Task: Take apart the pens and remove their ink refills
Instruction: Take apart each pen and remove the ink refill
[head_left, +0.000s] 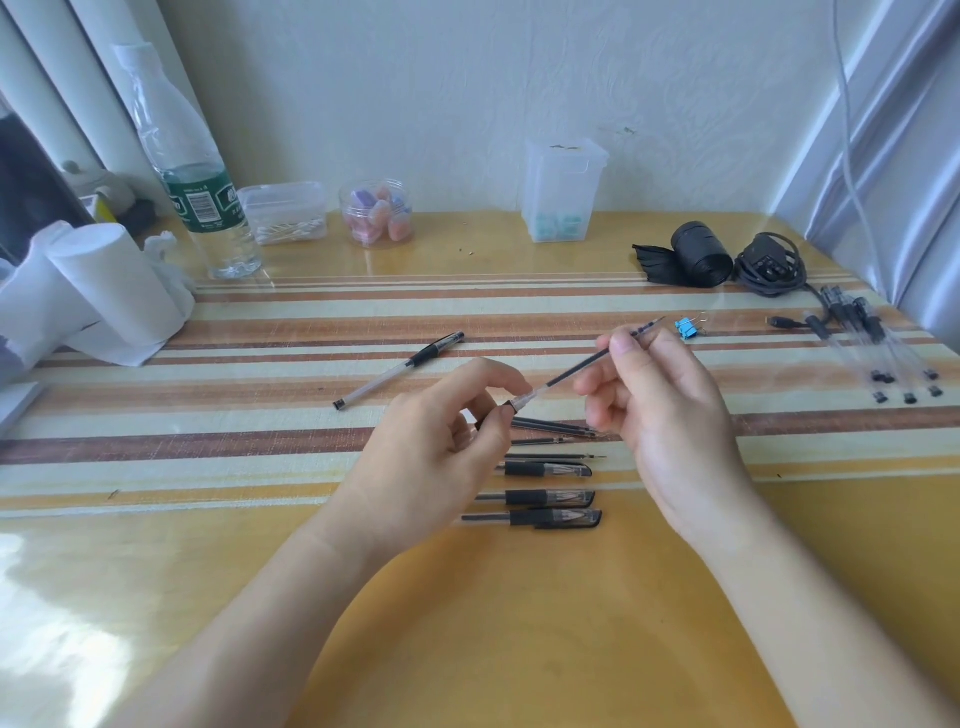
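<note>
Two bare forearms are reaching in over the near edge of the worktop and meeting above its middle. On the left, a whole pen is lying untouched, slanting toward the far edge.

The left hand is pinching a clear barrel between thumb and forefinger. The fingers are hiding most of it, so it may instead be the refill's own clear tail. The ink refill is sticking out of it, up and to the right, in the air above the worktop. The right hand is pinching the refill near its tip end, so both grips are narrow and holding something.

Under the hands, loose refills and three capped front sections are lying in a row. Near the right edge, emptied barrels are lying in a bunch.

The refill is looking light, thin, smooth and somewhat bendy. It is probably best held on the dark shaft, away from the inky point. Pulling it straight along the barrel's line should stop it from bowing or slipping.
</note>
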